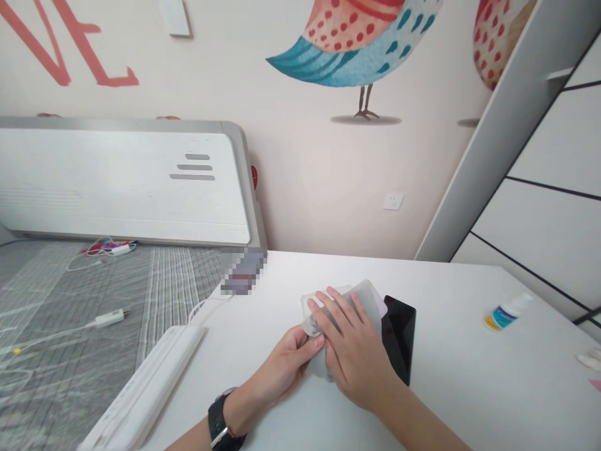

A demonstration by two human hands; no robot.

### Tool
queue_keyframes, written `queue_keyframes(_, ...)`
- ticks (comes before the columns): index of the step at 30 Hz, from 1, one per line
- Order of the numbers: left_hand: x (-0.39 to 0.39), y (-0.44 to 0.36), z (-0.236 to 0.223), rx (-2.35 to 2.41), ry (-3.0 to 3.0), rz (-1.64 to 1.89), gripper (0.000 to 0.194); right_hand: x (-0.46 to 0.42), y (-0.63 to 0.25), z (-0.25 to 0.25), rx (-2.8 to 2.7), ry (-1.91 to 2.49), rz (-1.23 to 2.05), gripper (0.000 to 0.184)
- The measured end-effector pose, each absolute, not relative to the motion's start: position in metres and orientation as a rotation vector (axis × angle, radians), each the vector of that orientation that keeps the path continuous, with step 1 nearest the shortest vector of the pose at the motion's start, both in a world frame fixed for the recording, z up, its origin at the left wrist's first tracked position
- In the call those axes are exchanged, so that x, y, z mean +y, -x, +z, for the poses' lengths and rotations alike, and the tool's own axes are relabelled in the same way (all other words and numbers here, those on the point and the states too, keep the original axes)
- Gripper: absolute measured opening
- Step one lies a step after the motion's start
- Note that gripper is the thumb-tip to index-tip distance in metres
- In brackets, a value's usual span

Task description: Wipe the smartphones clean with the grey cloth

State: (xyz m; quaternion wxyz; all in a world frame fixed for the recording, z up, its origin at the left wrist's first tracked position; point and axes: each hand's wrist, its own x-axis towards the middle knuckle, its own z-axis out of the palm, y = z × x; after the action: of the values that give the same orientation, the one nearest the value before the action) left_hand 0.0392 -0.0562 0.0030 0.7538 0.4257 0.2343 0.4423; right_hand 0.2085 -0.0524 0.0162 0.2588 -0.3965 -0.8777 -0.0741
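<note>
My left hand, a watch on its wrist, has its thumb and fingers closed on the near left edge of a clear, flat phone case. Over the case lies my right hand, its fingers stretched across and pressing a thin grey cloth against it. Part of the cloth hangs below the hands. Much of the case is hidden under cloth and fingers. Just right of my right hand, a black glossy tablet or phone lies on the white table, partly covered by the hand.
A white power strip runs along the table's left edge. Behind it is a blurred dark object with a white cable. On the right stands a small white bottle. A bed with chargers adjoins the left side.
</note>
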Motion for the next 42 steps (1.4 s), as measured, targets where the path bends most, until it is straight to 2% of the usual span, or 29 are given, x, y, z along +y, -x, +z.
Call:
queue_keyframes(6, -0.055, -0.035, 0.004, 0.509, -1.073, 0.864, 0.048, -0.035, -0.238, 0.018, -2.073, 1.393, -0.258, 0.055)
queue_keyframes(11, -0.057, -0.031, -0.002, 0.612, -1.107, 0.918, 0.036, -0.055, -0.213, 0.02, -2.279, 1.085, -0.197, 0.051)
queue_keyframes(16, -0.063, -0.032, -0.005, 0.538, -0.97, 0.938, 0.043, -0.061, -0.201, 0.025, -2.097, 0.961, -0.117, 0.022)
queue_keyframes(20, -0.066, -0.035, 0.003, 0.325, -0.955, 0.803, 0.038, -0.061, -0.205, 0.027, -1.942, 0.902, -0.131, 0.014)
queue_keyframes(23, -0.065, -0.037, 0.011, 0.21, -0.954, 0.743, 0.041, -0.064, -0.206, 0.029, -1.845, 0.889, -0.051, 0.014)
queue_keyframes(25, -0.061, -0.038, 0.015, 0.282, -0.988, 0.747, 0.039, -0.066, -0.206, 0.031, -1.751, 0.857, 0.131, 0.012)
queue_keyframes(29, -0.05, -0.04, 0.011, 0.755, -1.158, 0.987, 0.027, -0.066, -0.209, 0.037, -1.376, 0.732, 0.686, 0.018)
queue_keyframes(32, -0.044, -0.041, 0.002, 0.987, -1.304, 1.065, 0.037, -0.06, -0.212, 0.04, -1.167, 0.635, 0.929, 0.019)
queue_keyframes(37, -0.044, -0.044, -0.007, 0.837, -1.269, 0.805, 0.053, -0.043, -0.222, 0.032, -1.081, 0.62, 1.094, 0.023)
queue_keyframes(40, -0.046, -0.042, -0.003, 0.885, -1.289, 0.905, 0.05, -0.037, -0.226, 0.027, -1.111, 0.71, 1.121, 0.031)
queue_keyframes(42, -0.048, -0.04, 0.001, 0.985, -1.313, 1.02, 0.047, -0.037, -0.226, 0.027, -1.092, 0.772, 1.198, 0.042)
